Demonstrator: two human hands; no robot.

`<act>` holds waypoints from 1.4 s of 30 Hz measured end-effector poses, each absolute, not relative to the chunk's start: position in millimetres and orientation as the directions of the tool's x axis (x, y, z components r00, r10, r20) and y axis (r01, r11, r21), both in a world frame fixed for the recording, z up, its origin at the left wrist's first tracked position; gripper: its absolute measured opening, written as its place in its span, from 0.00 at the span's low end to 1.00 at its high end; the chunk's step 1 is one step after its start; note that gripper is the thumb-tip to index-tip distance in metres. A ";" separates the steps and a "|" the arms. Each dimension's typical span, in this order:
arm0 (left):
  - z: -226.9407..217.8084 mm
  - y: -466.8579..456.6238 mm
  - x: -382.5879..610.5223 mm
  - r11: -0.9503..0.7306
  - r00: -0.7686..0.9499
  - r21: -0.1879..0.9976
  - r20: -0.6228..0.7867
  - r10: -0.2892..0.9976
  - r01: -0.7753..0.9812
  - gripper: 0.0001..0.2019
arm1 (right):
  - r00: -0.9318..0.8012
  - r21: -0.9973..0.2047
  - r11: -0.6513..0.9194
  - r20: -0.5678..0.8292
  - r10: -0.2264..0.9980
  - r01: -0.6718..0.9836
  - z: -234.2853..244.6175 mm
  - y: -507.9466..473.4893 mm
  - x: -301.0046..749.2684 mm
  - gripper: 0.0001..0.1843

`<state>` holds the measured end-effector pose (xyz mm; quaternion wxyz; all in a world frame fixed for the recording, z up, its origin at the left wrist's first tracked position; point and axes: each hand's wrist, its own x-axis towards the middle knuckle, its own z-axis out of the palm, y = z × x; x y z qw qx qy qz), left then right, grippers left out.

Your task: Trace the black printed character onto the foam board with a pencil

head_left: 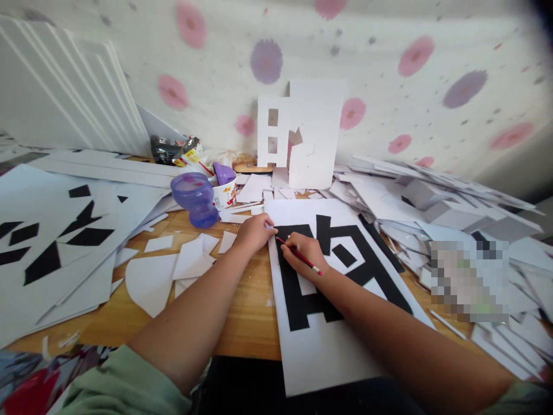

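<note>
My right hand is closed around a slim red pencil with a pale end. Its tip points at the upper left corner of a black cut-out shape. That angular shape, with openings in it, lies on a large white sheet that overhangs the table's front edge. At the sheet's upper left edge is my left hand, its fingers pinched together near the pencil tip. Something small and pale may be between those fingers, but I cannot make it out.
White offcuts lie on the wooden table at left. A purple translucent cup and a paper tub stand behind them. White board pieces pile up at right. A cut white panel stands against the flowered curtain.
</note>
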<state>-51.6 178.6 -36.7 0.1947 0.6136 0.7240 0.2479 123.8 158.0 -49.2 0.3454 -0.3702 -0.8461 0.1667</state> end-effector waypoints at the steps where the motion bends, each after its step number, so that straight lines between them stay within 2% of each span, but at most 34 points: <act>1: -36.6 178.4 -51.5 0.124 -0.172 0.598 0.022 0.985 0.792 0.08 | -0.496 -0.526 0.682 0.470 0.731 0.507 -49.8 157.5 123.9 0.11; 15: -40.6 179.4 -53.7 0.117 -0.157 0.634 0.007 0.988 0.764 0.08 | -0.580 -0.383 0.807 0.562 0.590 0.451 -46.6 151.5 123.5 0.11; 20: -33.7 171.8 -54.2 0.104 -0.125 0.614 -0.008 0.992 0.782 0.13 | -0.534 -0.357 0.848 0.662 0.526 0.392 -41.4 147.3 120.5 0.12; 24: -34.3 167.6 -55.9 0.097 -0.116 0.576 -0.005 0.993 0.811 0.16 | -0.570 -0.254 0.883 0.686 0.452 0.395 -48.4 148.4 118.7 0.12; 31: -35.2 168.8 -56.8 0.119 -0.116 0.567 -0.042 0.992 0.815 0.20 | -0.596 -0.264 0.880 0.655 0.465 0.396 -55.1 150.5 119.7 0.11; 36: -32.1 169.5 -57.7 0.113 -0.093 0.548 -0.065 0.994 0.829 0.18 | -0.572 -0.286 0.862 0.654 0.495 0.419 -56.3 152.9 118.8 0.11; 42: -32.8 170.1 -56.9 0.109 -0.091 0.532 -0.060 0.994 0.840 0.17 | -0.573 -0.271 0.879 0.675 0.464 0.392 -55.0 152.4 117.9 0.11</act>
